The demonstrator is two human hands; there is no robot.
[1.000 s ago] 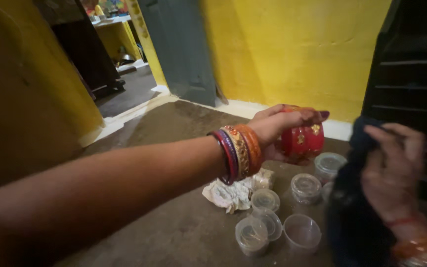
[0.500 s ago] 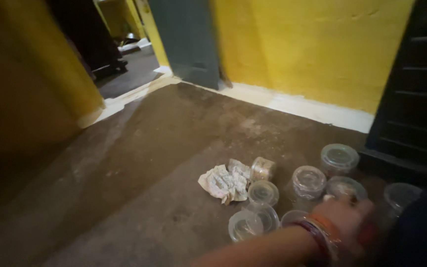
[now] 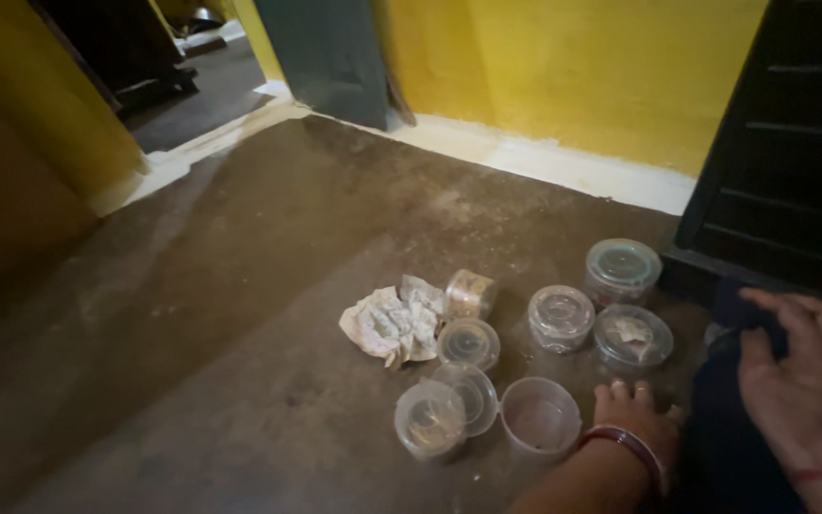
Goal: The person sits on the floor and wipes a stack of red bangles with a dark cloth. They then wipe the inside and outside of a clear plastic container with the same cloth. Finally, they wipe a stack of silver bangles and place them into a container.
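The left hand (image 3: pixel 635 411) is seen lowered to the floor (image 3: pixel 240 314), palm down, its fingers (image 3: pixel 620 390) spread flat and grasping nothing, with red bangles at the wrist. Just to its left, almost touching the fingers, an open clear plastic cup (image 3: pixel 539 417) is stood upright, so its long axis is vertical and its mouth faces up; this hand is plainly the nearer one. The right hand (image 3: pixel 796 381) is rested well to the right on dark blue cloth (image 3: pixel 734 447), its fingers loosely curled over the fabric and holding no container. Beyond the cup, lidded round containers are grouped: two overlapping ones (image 3: pixel 444 409) to the left, one (image 3: pixel 468 343) beside a crumpled paper (image 3: pixel 387 324), a small jar on its side (image 3: pixel 470 293), and three more (image 3: pixel 620 271) nearer the dark door frame. Compared with a second ago, the red ornamented pot held up in the left hand is no longer in view, and the arm has been brought down from mid-air to the floor
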